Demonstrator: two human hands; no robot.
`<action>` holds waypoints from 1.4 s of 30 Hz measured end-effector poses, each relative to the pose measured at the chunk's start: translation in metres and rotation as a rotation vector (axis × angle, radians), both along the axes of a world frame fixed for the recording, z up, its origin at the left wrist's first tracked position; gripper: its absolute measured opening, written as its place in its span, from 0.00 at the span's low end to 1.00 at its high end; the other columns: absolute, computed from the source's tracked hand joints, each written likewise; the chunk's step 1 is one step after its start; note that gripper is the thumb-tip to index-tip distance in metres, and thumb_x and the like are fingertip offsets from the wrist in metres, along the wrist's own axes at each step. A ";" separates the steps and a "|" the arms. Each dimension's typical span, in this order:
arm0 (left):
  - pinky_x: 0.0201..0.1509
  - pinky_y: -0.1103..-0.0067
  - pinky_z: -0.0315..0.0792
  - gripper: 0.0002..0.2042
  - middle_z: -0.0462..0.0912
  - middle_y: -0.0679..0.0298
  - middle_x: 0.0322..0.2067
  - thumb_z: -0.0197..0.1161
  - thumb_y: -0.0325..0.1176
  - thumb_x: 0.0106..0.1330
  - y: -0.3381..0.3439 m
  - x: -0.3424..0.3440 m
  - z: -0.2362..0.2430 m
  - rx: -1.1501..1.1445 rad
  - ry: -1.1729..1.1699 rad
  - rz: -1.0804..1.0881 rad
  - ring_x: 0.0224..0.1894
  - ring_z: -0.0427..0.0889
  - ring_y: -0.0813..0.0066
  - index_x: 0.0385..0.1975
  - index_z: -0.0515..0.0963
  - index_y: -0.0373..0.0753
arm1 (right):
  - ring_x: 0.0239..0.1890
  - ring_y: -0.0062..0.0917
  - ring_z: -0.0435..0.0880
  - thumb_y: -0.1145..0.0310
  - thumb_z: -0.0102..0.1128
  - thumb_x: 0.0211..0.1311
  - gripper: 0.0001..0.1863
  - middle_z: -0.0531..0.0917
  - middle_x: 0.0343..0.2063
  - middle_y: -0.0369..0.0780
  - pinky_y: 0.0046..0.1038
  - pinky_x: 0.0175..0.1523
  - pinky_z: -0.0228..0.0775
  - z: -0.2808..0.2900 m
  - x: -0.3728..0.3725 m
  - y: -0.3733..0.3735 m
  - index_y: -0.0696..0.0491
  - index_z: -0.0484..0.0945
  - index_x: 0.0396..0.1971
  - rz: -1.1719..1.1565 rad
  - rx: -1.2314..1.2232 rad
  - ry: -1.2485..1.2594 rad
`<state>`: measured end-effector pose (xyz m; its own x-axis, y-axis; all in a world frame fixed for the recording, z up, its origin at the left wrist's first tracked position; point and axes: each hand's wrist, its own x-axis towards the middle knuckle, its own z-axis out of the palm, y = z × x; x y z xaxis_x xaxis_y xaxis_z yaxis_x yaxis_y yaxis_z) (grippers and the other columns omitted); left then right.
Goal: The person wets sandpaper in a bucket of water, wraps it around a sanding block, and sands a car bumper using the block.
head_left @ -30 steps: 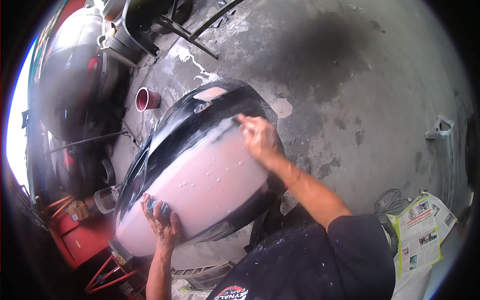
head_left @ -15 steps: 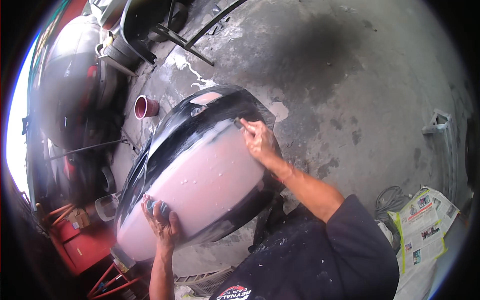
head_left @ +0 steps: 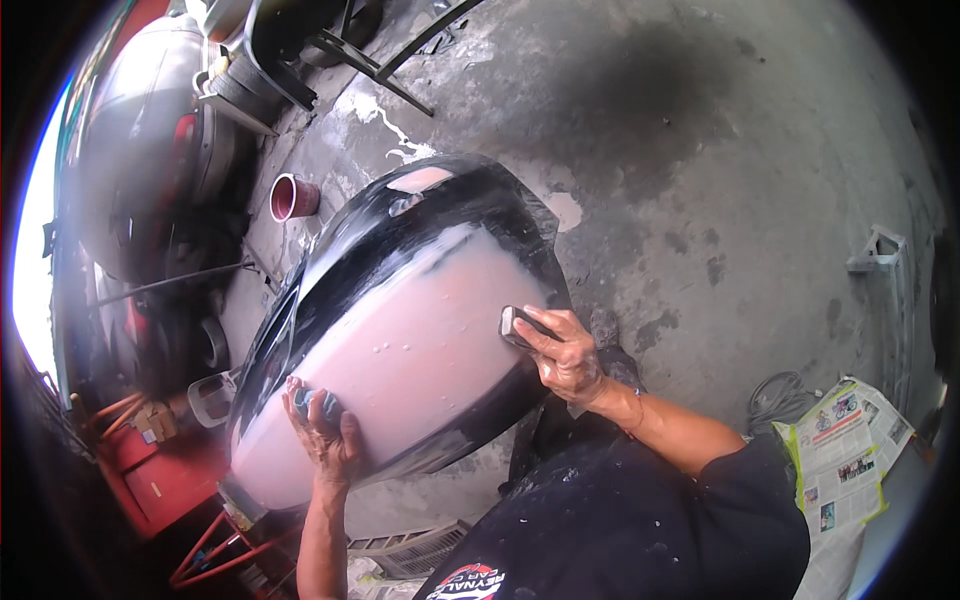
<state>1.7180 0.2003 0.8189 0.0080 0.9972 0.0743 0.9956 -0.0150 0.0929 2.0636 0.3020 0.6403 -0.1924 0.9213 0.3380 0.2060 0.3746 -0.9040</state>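
A large curved car bumper (head_left: 430, 330) lies in front of me, its broad middle coated pale pink, wet with droplets, and its borders black and scuffed. At its right part, my right hand (head_left: 570, 362) is closed round a small sanding block (head_left: 512, 326), which meets the pink surface near the black lower border. On the left part rests my left hand (head_left: 328, 440), fingers curled over a blue-grey wad (head_left: 318, 404), a cloth or sponge; I cannot tell which. The wad touches the pink coating.
Beyond the bumper stands a dark red bucket (head_left: 294, 198). A car (head_left: 150, 170) is at far left, above a red stand (head_left: 165, 485). Newspaper sheets (head_left: 850, 450) and a coiled hose (head_left: 780, 400) lie at right. A black metal frame (head_left: 375, 65) stands at the top.
My right hand has drawn the sanding block down and slightly right, from the bumper's far black edge toward its near border. My left hand has stayed nearly in place with the wad.
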 end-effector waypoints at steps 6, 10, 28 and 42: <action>0.78 0.45 0.43 0.25 0.58 0.40 0.70 0.56 0.41 0.71 0.011 0.002 -0.007 -0.050 0.007 0.005 0.74 0.55 0.36 0.65 0.64 0.41 | 0.47 0.41 0.84 0.77 0.69 0.54 0.26 0.84 0.53 0.44 0.36 0.53 0.78 -0.040 -0.062 0.119 0.47 0.85 0.55 -0.094 -0.007 0.020; 0.77 0.45 0.44 0.25 0.58 0.39 0.70 0.56 0.43 0.72 -0.005 -0.001 0.000 -0.021 0.047 0.019 0.74 0.55 0.35 0.65 0.64 0.41 | 0.48 0.40 0.83 0.79 0.66 0.47 0.30 0.82 0.54 0.44 0.38 0.56 0.77 0.020 -0.020 0.002 0.47 0.85 0.56 0.004 0.055 0.039; 0.77 0.47 0.45 0.25 0.56 0.38 0.71 0.56 0.45 0.73 0.013 0.006 -0.012 -0.057 -0.043 0.041 0.74 0.53 0.35 0.66 0.63 0.42 | 0.50 0.42 0.83 0.78 0.68 0.55 0.24 0.83 0.55 0.44 0.37 0.55 0.77 -0.022 -0.065 0.140 0.49 0.86 0.54 -0.038 -0.137 0.165; 0.74 0.48 0.51 0.24 0.56 0.38 0.70 0.54 0.46 0.74 0.001 -0.001 -0.004 -0.064 -0.007 0.058 0.73 0.55 0.35 0.65 0.64 0.41 | 0.51 0.38 0.85 0.77 0.68 0.56 0.22 0.85 0.52 0.46 0.35 0.57 0.78 -0.036 -0.043 0.067 0.51 0.86 0.53 -0.140 -0.086 0.066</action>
